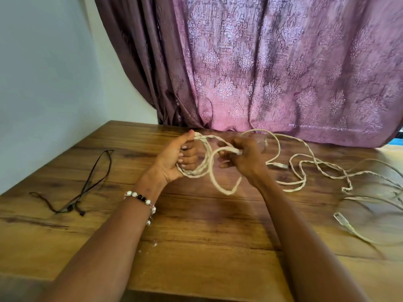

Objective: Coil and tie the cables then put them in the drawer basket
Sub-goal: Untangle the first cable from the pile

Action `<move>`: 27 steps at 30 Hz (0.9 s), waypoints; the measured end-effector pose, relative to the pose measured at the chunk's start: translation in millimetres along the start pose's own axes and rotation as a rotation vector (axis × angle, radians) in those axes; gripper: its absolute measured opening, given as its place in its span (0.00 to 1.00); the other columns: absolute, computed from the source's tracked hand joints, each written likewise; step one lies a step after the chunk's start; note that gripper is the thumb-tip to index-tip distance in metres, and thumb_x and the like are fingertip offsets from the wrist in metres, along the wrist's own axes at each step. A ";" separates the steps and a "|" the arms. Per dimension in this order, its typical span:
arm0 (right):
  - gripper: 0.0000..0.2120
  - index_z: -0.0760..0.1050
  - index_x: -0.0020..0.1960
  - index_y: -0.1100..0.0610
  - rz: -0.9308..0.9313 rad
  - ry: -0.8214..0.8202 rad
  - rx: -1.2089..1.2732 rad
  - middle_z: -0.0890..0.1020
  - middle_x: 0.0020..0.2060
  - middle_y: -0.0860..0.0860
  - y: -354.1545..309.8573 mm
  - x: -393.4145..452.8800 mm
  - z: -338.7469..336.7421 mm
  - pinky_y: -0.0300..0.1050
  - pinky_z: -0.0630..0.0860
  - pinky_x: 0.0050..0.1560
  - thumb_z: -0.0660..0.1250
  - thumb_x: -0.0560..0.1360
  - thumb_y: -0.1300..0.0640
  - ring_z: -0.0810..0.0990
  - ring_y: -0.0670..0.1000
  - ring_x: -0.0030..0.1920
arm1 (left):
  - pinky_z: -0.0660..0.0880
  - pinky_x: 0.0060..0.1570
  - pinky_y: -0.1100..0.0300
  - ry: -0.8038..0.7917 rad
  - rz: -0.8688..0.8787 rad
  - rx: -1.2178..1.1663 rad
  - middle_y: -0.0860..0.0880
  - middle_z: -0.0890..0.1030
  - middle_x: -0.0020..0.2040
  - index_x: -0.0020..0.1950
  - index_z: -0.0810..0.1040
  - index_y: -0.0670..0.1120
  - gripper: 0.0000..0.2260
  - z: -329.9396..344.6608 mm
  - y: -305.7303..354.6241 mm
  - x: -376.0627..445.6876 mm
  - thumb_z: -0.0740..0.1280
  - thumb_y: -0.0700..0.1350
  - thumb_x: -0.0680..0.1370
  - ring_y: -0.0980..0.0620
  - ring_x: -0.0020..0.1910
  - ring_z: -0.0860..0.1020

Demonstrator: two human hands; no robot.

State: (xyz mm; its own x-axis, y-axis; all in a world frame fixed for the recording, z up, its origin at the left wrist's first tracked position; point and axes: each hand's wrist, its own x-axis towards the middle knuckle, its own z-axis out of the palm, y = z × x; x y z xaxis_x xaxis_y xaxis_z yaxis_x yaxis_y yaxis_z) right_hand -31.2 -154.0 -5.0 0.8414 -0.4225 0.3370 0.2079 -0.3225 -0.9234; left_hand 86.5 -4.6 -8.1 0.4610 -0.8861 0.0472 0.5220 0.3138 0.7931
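A long cream twisted cable (305, 168) sprawls over the wooden table (196, 247) from the middle to the right edge. My left hand (176, 158) grips a bundle of coiled loops of it, fingers curled round the strands. Just to the right, my right hand (244, 159) pinches another stretch of the same cable, and a loose loop (222, 188) hangs below between both hands. A plug end (280, 165) lies on the table behind my right hand. A second plug (342, 219) lies at the right. No basket is in view.
A thin dark cord (87, 186) lies in a long loop on the table's left side. A purple patterned curtain (272, 68) hangs behind the table's far edge, and a pale wall (43, 83) stands at the left. A beaded bracelet (141, 198) circles my left wrist.
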 end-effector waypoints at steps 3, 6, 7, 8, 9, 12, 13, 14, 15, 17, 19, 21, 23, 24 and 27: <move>0.05 0.75 0.45 0.67 0.252 0.061 0.198 0.81 0.29 0.54 3.2 0.9 -13.8 0.42 0.79 0.26 0.63 0.75 0.74 0.78 0.48 0.24 | 0.49 0.18 0.71 0.052 0.067 -0.062 0.54 0.59 0.15 0.21 0.64 0.49 0.27 -9.8 14.0 -1.3 0.54 0.54 0.80 0.60 0.12 0.57; 0.05 0.78 0.48 0.65 0.371 -0.088 0.294 0.82 0.31 0.54 4.0 -0.4 -22.7 0.35 0.70 0.21 0.66 0.73 0.70 0.72 0.45 0.22 | 0.50 0.17 0.70 0.087 0.113 -0.118 0.55 0.59 0.15 0.20 0.64 0.49 0.29 -16.0 19.6 -2.1 0.53 0.55 0.81 0.59 0.12 0.57; 0.07 0.78 0.49 0.65 0.373 -0.119 0.335 0.82 0.32 0.55 4.7 0.0 -25.1 0.33 0.67 0.20 0.68 0.71 0.69 0.70 0.44 0.22 | 0.50 0.16 0.70 0.095 0.134 -0.150 0.55 0.59 0.15 0.20 0.64 0.49 0.29 -17.9 21.5 -2.7 0.52 0.55 0.82 0.59 0.12 0.57; 0.10 0.77 0.51 0.66 0.368 -0.127 0.379 0.81 0.32 0.55 5.4 0.6 -27.9 0.33 0.64 0.19 0.69 0.69 0.69 0.68 0.44 0.22 | 0.51 0.16 0.69 0.103 0.158 -0.185 0.54 0.59 0.15 0.20 0.64 0.49 0.29 -20.4 24.3 -4.1 0.52 0.55 0.82 0.58 0.12 0.58; 0.11 0.77 0.51 0.66 0.359 -0.112 0.402 0.80 0.32 0.54 5.7 0.5 -30.9 0.33 0.63 0.20 0.69 0.68 0.69 0.67 0.44 0.22 | 0.51 0.16 0.69 0.117 0.185 -0.220 0.54 0.59 0.15 0.20 0.64 0.50 0.29 -23.7 27.4 -5.4 0.52 0.55 0.82 0.58 0.12 0.58; 0.08 0.77 0.48 0.65 0.327 0.011 0.307 0.81 0.33 0.56 12.0 1.2 -34.2 0.35 0.66 0.21 0.65 0.72 0.74 0.69 0.46 0.22 | 0.52 0.15 0.68 0.196 0.264 -0.298 0.54 0.59 0.16 0.21 0.65 0.49 0.29 -31.5 32.2 -7.5 0.54 0.56 0.82 0.57 0.13 0.57; 0.09 0.78 0.48 0.65 0.298 0.051 0.161 0.81 0.33 0.56 15.0 2.1 -31.6 0.37 0.66 0.22 0.63 0.73 0.75 0.69 0.46 0.23 | 0.52 0.15 0.68 0.220 0.285 -0.307 0.55 0.59 0.16 0.22 0.65 0.49 0.28 -31.6 30.8 -6.4 0.55 0.57 0.81 0.57 0.13 0.57; 0.10 0.78 0.48 0.65 0.233 0.083 -0.082 0.81 0.34 0.56 18.3 4.1 -27.8 0.38 0.67 0.23 0.63 0.74 0.75 0.69 0.46 0.23 | 0.52 0.15 0.68 0.238 0.306 -0.311 0.55 0.59 0.16 0.22 0.65 0.49 0.28 -30.1 28.5 -4.6 0.55 0.59 0.81 0.57 0.13 0.57; 0.09 0.80 0.49 0.65 0.130 0.079 -0.385 0.82 0.35 0.55 21.2 7.3 -22.8 0.41 0.69 0.27 0.64 0.74 0.73 0.72 0.47 0.25 | 0.53 0.15 0.68 0.250 0.329 -0.313 0.55 0.59 0.17 0.23 0.66 0.49 0.28 -26.7 25.8 -3.1 0.55 0.61 0.80 0.58 0.13 0.57; 0.09 0.82 0.52 0.64 -0.057 -0.057 -0.858 0.84 0.42 0.58 22.2 12.1 -9.5 0.46 0.74 0.41 0.66 0.74 0.68 0.80 0.53 0.38 | 0.55 0.15 0.68 0.262 0.391 -0.298 0.54 0.60 0.18 0.26 0.66 0.49 0.26 -18.4 21.8 -0.5 0.54 0.63 0.79 0.59 0.14 0.58; 0.11 0.80 0.55 0.62 -0.093 -0.269 -1.097 0.83 0.48 0.58 17.4 12.0 3.6 0.46 0.75 0.50 0.66 0.74 0.65 0.81 0.57 0.50 | 0.57 0.17 0.68 0.293 0.454 -0.229 0.54 0.62 0.19 0.31 0.65 0.49 0.23 -10.7 20.6 0.5 0.52 0.63 0.79 0.59 0.16 0.59; 0.12 0.79 0.55 0.61 -0.154 -0.453 -1.213 0.83 0.49 0.56 13.2 8.7 16.9 0.45 0.76 0.50 0.65 0.73 0.64 0.81 0.56 0.51 | 0.60 0.20 0.68 0.344 0.486 -0.132 0.54 0.64 0.21 0.35 0.64 0.49 0.20 -5.2 19.0 0.6 0.52 0.61 0.80 0.58 0.17 0.61; 0.10 0.80 0.52 0.60 -0.266 -0.537 -1.239 0.83 0.47 0.56 10.6 4.7 25.6 0.46 0.76 0.48 0.64 0.72 0.63 0.80 0.57 0.49 | 0.63 0.23 0.67 0.368 0.478 -0.018 0.52 0.68 0.24 0.39 0.64 0.49 0.17 -0.1 14.0 0.9 0.53 0.57 0.82 0.56 0.20 0.66; 0.09 0.80 0.50 0.60 -0.338 -0.548 -1.244 0.83 0.46 0.56 8.1 2.6 28.3 0.48 0.76 0.46 0.64 0.72 0.62 0.80 0.58 0.48 | 0.66 0.24 0.67 0.369 0.473 0.062 0.52 0.72 0.26 0.40 0.66 0.49 0.15 3.4 10.0 0.7 0.54 0.55 0.82 0.55 0.21 0.70; 0.06 0.81 0.46 0.62 -0.576 -0.522 -1.041 0.84 0.42 0.56 -4.7 -5.1 32.6 0.41 0.76 0.41 0.68 0.71 0.61 0.80 0.54 0.40 | 0.75 0.24 0.62 0.325 0.452 0.351 0.48 0.80 0.31 0.39 0.75 0.45 0.17 10.8 -3.1 3.4 0.54 0.49 0.83 0.53 0.26 0.78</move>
State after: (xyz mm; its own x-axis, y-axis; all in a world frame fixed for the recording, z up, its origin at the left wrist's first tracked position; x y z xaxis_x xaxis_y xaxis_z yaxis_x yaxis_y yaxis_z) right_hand -20.2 -122.7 -8.4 0.9040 0.2982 0.3065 0.3181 -0.9479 -0.0160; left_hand 78.7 -12.3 -3.8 0.8019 -0.5278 0.2799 -0.0134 0.4526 0.8916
